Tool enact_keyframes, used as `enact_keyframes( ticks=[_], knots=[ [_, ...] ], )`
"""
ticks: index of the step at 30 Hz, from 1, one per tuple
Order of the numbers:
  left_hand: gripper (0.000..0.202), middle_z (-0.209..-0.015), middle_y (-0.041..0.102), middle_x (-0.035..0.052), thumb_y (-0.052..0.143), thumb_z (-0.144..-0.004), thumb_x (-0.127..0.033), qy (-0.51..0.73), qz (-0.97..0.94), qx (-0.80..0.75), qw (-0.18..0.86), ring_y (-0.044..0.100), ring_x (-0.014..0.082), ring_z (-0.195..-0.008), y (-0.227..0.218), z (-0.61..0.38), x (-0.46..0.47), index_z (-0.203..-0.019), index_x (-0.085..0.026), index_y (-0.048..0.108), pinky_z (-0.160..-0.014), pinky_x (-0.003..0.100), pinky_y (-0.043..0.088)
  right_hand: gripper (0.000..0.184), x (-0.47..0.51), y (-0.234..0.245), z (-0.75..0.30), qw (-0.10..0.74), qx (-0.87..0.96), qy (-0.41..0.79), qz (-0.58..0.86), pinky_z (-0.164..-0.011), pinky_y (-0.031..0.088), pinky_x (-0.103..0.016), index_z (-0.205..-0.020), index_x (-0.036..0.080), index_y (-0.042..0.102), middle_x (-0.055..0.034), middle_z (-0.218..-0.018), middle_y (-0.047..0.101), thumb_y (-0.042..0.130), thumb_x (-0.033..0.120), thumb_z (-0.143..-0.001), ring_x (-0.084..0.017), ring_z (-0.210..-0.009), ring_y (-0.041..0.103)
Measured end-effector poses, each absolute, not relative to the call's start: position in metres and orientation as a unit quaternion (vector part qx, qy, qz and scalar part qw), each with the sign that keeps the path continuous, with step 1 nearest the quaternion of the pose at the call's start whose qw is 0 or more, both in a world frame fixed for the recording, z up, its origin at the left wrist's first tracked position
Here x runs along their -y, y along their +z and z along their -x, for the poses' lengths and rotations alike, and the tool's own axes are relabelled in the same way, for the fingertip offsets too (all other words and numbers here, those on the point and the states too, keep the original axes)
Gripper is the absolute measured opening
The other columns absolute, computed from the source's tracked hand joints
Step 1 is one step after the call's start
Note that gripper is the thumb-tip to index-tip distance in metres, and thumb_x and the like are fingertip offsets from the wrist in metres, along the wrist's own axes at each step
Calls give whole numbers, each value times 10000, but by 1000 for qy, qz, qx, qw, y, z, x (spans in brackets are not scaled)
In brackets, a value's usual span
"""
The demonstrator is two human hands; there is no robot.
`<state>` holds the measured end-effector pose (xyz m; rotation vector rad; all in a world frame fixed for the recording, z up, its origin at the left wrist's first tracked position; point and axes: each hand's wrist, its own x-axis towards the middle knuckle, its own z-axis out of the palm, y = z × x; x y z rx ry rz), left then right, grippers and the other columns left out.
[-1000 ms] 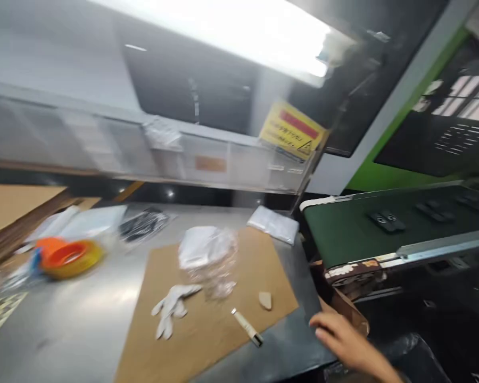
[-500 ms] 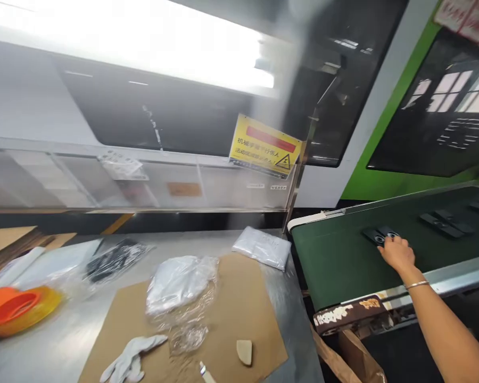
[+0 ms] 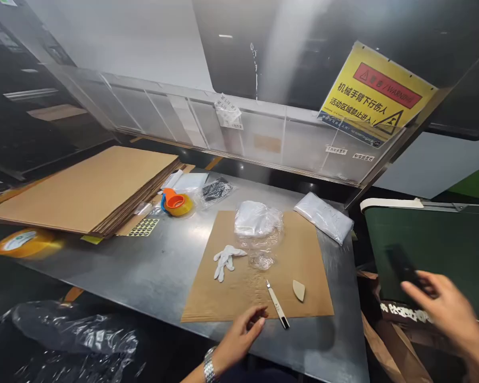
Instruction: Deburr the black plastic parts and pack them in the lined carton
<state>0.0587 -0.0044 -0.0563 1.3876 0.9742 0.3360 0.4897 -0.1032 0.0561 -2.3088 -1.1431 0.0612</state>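
My right hand (image 3: pixel 447 311) is blurred over the near end of the green conveyor belt (image 3: pixel 443 239) and grips a small flat black part (image 3: pixel 401 266). My left hand (image 3: pixel 241 338), with a watch on the wrist, rests on the near edge of a brown cardboard sheet (image 3: pixel 259 282), its fingertips just left of a small white-handled knife (image 3: pixel 277 311). A beige wedge-shaped piece (image 3: pixel 298 290) lies right of the knife. A white glove (image 3: pixel 225 259) and a crumpled clear plastic bag with white contents (image 3: pixel 257 226) lie farther back on the sheet.
The steel table (image 3: pixel 155 271) also bears a stack of flat cardboard (image 3: pixel 88 189), an orange and yellow tape roll (image 3: pixel 178 203), a sticker sheet (image 3: pixel 143 227) and a white packet (image 3: pixel 323 217). A black plastic bag (image 3: pixel 64 340) sits at lower left. A yellow warning sign (image 3: pixel 377 96) hangs on a clear guard.
My right hand has come back from the belt with a black part in it. The view swung left and down, and my left hand came into view by the knife.
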Motion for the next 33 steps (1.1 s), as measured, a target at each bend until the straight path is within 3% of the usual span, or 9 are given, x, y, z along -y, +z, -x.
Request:
enact_keyframes(
  ticks=[3, 5, 9, 12, 18, 24, 33],
  knots=[
    [733, -1296, 477, 127, 489, -726, -607, 204, -570, -319, 729, 480, 239, -1138, -45, -72, -3, -1339, -241, 326, -974, 397, 361, 339, 83, 18, -327, 287, 550, 152, 769, -698, 496, -345, -936, 219, 571, -83, -902, 580, 626, 415, -664, -227, -811, 581],
    [795, -1344, 423, 122, 520, -686, -629, 240, -532, -283, 761, 426, 261, -1191, -40, -74, -5, -1349, -248, 305, -1004, 419, 321, 341, 73, -7, -246, 311, 600, 176, 716, -705, 502, -320, -1020, 210, 531, -69, -918, 558, 602, 355, -719, -208, -841, 570],
    [632, -1214, 543, 91, 556, -733, -513, 299, -445, -310, 786, 498, 243, -1108, -35, -59, -5, -1288, -258, 392, -990, 399, 345, 497, 65, -42, -172, 366, 631, 130, 672, -756, 492, -367, -1193, 164, 410, -116, -1009, 524, 610, 311, -763, -230, -918, 541],
    [501, -1083, 598, 70, 570, -765, -393, 322, -456, -332, 761, 544, 212, -1015, -32, -39, -4, -1231, -255, 449, -949, 364, 387, 533, 63, -49, -167, 381, 671, 177, 611, -796, 482, -381, -1257, 170, 362, -126, -1063, 520, 582, 310, -792, -241, -978, 527],
    [366, -923, 622, 76, 563, -751, -177, 330, -636, -335, 612, 578, 184, -857, -11, -12, -7, -1116, -196, 544, -807, 325, 450, 210, 55, -14, -171, 433, 582, 276, 631, -661, 484, -246, -1064, 200, 524, -50, -864, 589, 457, 199, -864, -151, -768, 577],
    [384, -817, 631, 62, 553, -649, -47, 344, -677, -317, 568, 579, 171, -747, -4, -5, -4, -1006, -186, 575, -681, 286, 446, 192, 43, 30, -162, 381, 535, 451, 604, -539, 413, -201, -990, 191, 560, 7, -674, 549, 468, 302, -863, -104, -578, 506],
    [400, -752, 631, 60, 539, -557, -21, 304, -670, -318, 598, 554, 180, -695, -1, 1, 2, -929, -147, 616, -653, 297, 411, 257, 43, 37, -148, 350, 429, 594, 584, -522, 335, -208, -912, 150, 544, 49, -536, 463, 461, 388, -856, -83, -504, 433]
  ],
)
